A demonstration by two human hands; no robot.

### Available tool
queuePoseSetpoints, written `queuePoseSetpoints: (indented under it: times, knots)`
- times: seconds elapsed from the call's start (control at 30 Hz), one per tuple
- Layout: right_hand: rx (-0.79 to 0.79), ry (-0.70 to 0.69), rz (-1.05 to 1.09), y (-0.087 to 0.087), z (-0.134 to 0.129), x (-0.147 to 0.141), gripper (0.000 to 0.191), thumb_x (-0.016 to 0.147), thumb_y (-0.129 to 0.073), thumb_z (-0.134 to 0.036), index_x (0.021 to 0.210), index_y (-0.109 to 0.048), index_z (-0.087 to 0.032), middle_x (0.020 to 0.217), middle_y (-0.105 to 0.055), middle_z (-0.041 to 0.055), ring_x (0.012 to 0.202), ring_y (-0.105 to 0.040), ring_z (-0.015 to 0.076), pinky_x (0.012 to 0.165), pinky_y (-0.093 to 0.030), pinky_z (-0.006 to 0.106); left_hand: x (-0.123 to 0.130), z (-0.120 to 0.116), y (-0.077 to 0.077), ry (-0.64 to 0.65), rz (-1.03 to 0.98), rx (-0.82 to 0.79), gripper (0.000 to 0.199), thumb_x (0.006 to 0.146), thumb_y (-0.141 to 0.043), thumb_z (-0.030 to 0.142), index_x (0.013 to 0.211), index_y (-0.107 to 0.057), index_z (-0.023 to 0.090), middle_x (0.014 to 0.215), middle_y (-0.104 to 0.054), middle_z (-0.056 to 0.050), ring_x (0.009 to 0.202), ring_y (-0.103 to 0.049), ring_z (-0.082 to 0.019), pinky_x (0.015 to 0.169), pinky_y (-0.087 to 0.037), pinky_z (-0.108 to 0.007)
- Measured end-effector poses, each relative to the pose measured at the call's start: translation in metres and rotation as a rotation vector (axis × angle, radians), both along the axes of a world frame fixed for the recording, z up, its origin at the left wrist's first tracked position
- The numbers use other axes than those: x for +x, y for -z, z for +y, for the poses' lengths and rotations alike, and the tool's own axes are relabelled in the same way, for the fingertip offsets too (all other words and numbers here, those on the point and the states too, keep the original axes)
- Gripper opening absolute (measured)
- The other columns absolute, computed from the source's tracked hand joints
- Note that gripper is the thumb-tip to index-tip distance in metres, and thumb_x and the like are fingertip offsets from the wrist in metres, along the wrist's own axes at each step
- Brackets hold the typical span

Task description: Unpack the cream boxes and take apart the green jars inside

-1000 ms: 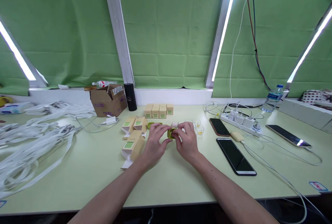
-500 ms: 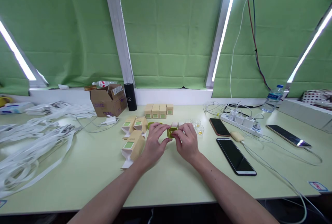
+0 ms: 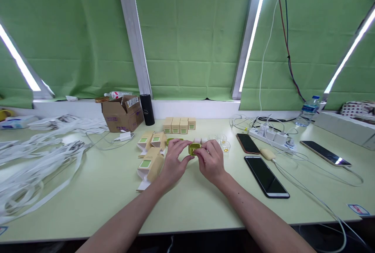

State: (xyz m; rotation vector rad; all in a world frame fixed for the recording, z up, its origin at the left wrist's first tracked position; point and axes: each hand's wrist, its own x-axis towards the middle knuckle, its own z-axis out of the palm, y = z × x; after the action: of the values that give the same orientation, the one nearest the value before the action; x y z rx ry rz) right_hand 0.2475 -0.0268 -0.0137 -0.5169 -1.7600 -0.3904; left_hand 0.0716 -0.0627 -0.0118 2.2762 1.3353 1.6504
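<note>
Between my hands, above the table, is a small olive-green case (image 3: 193, 148) with its hollow inside facing me. My left hand (image 3: 175, 157) grips its left side between fingers and thumb. My right hand (image 3: 211, 157) pinches its right side, fingertips at the hollow; what lies inside is too small to make out. Behind my left fingers another olive-green piece (image 3: 172, 141) shows in part. Opened cardboard boxes (image 3: 150, 165) with green labels lie left of my left hand. Just past my right hand are several small clear plastic pieces (image 3: 225, 146).
Several closed small boxes (image 3: 175, 125) stand in a row at the back. A brown carton (image 3: 123, 116) and a black bottle (image 3: 147, 109) are back left, white straps (image 3: 38, 167) far left. Phones (image 3: 266, 177), a power strip (image 3: 272, 139) and cables lie right.
The green case has tilted slightly, so more of its hollow inside faces me. My fingers have shifted only a little, and both hands stay in place.
</note>
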Motion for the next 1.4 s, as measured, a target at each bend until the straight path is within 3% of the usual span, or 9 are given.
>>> queuePoseSetpoints:
  times: [0.33,0.53,0.8,1.0,1.23,1.4]
  knots:
    - [0.025,0.01,0.002,-0.002,-0.001,0.0,0.018,0.095,-0.057,-0.007,0.086,-0.065,-0.021,0.078,-0.057,0.0053,0.077,-0.047,0.0206,0.067,-0.039,0.035,-0.001,0.001,0.0,-0.031,-0.009,-0.018,0.038,0.09,-0.071,0.02,0.127,-0.067,0.028,0.12,-0.072,-0.007,0.124,-0.053,-0.028,0.104,-0.051,-0.049]
    - [0.03,-0.011,0.027,0.002,-0.002,-0.002,0.014,0.095,-0.061,-0.009,0.09,-0.066,-0.021,0.079,-0.056,0.005,0.08,-0.049,0.0211,0.07,-0.041,0.035,-0.005,0.005,0.0,-0.133,-0.078,-0.093,0.036,0.089,-0.072,0.022,0.124,-0.069,0.029,0.119,-0.068,-0.007,0.124,-0.054,-0.026,0.103,-0.052,-0.043]
    - [-0.119,-0.026,0.132,0.003,0.005,0.003,0.015,0.096,-0.059,-0.01,0.093,-0.066,-0.023,0.089,-0.065,0.0069,0.086,-0.058,0.0223,0.075,-0.047,0.037,-0.007,0.006,-0.003,-0.196,-0.225,-0.13,0.044,0.091,-0.07,0.028,0.134,-0.063,0.031,0.125,-0.062,-0.007,0.116,-0.059,-0.024,0.1,-0.052,-0.042]
    - [-0.251,0.024,0.053,0.016,0.021,0.003,0.015,0.097,-0.059,-0.011,0.089,-0.066,-0.022,0.088,-0.072,0.003,0.087,-0.059,0.0207,0.083,-0.041,0.038,-0.011,0.009,-0.003,-0.219,-0.324,-0.144,0.03,0.098,-0.061,0.036,0.126,-0.064,0.027,0.129,-0.064,-0.011,0.115,-0.062,-0.024,0.09,-0.053,-0.039]
    - [-0.378,0.099,-0.186,0.036,0.043,-0.009,0.017,0.092,-0.064,-0.006,0.084,-0.069,-0.02,0.083,-0.074,0.0015,0.088,-0.054,0.0205,0.083,-0.032,0.036,-0.016,0.019,0.001,-0.224,-0.459,-0.246,0.025,0.096,-0.061,0.045,0.103,-0.065,0.021,0.106,-0.073,-0.01,0.098,-0.068,-0.024,0.083,-0.052,-0.036]
    - [-0.439,0.191,-0.341,0.04,0.058,-0.022,0.021,0.09,-0.064,-0.003,0.08,-0.072,-0.02,0.083,-0.076,0.004,0.092,-0.054,0.0214,0.082,-0.03,0.037,-0.016,0.022,0.001,-0.139,-0.609,-0.319,0.038,0.092,-0.065,0.057,0.091,-0.063,0.019,0.083,-0.072,-0.006,0.077,-0.068,-0.02,0.071,-0.05,-0.031]
